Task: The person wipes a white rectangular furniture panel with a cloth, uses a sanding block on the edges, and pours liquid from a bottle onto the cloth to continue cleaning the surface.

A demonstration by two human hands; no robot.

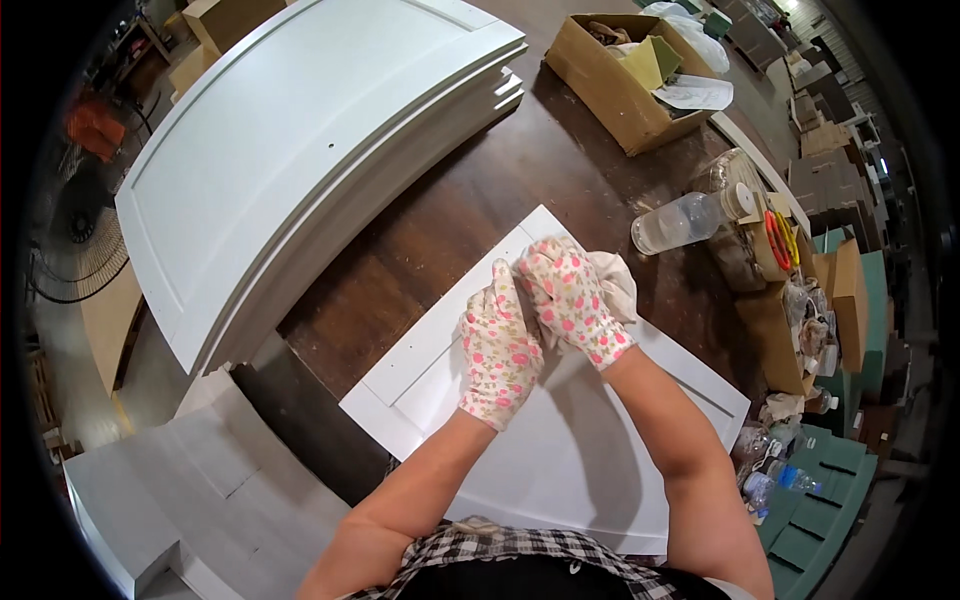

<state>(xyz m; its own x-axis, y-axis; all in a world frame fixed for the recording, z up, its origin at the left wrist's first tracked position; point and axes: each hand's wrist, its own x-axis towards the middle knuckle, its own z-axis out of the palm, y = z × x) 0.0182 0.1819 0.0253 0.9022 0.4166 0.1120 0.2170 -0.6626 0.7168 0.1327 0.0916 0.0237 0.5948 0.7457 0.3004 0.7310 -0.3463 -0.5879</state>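
Both hands wear white gloves with a pink floral print and meet over a white framed panel (430, 372) in front of me. My right hand (570, 292) is closed, its fingers curled, around a crumpled off-white cloth (614, 285) that sticks out on its right side. Close beside it, my left hand (500, 350) has its fingers pressed together near the panel's far corner. Whatever the left fingers hold, if anything, is hidden. The panel lies tilted across a brown wooden table (400, 260).
A stack of large white panels (320, 130) stands at far left, with grey-white pieces (220, 480) nearer. A cardboard box (610, 95) sits at the back. On the right are a clear bottle (680, 222), red- and yellow-handled tools (780, 240) and plastic bottles (790, 477). A fan (85, 240) stands far left.
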